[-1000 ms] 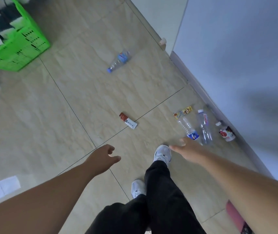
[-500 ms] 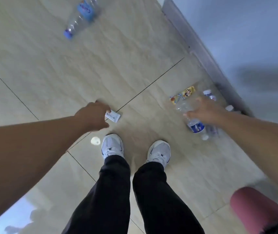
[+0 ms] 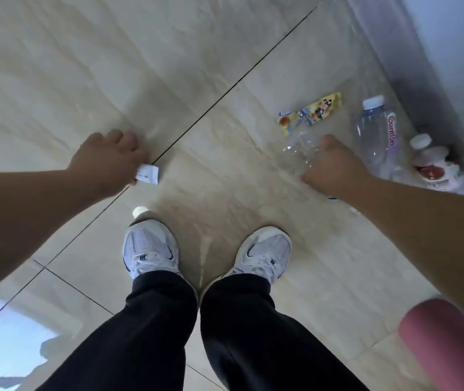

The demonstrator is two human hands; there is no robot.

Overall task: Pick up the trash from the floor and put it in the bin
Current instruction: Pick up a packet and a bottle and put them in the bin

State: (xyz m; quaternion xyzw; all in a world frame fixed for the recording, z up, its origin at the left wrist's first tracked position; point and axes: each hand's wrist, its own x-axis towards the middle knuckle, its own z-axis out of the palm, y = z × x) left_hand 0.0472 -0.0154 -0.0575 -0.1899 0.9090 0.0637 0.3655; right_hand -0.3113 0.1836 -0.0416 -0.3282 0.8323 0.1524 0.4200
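My left hand (image 3: 106, 162) is closed over a small red-and-white packet (image 3: 148, 174) on the tiled floor; only the packet's white end shows past my fingers. My right hand (image 3: 335, 167) is curled around a clear plastic bottle (image 3: 300, 146) lying on the floor, most of it hidden under the hand. A yellow snack wrapper (image 3: 310, 112) lies just beyond that bottle. A second clear bottle (image 3: 376, 131) with a white cap lies to its right. A small white bottle with a red label (image 3: 434, 167) lies against the wall. No bin is in view.
My two white shoes (image 3: 151, 246) and black trousers stand just below the hands. A white cap (image 3: 139, 212) lies by my left toe. The grey wall and skirting (image 3: 411, 66) run along the right. A pink rounded object (image 3: 451, 340) sits at lower right.
The view has tilted further down and closer to the floor. My left hand has closed on the packet, and my right hand has settled onto the clear bottle. The far bottle has left the view.
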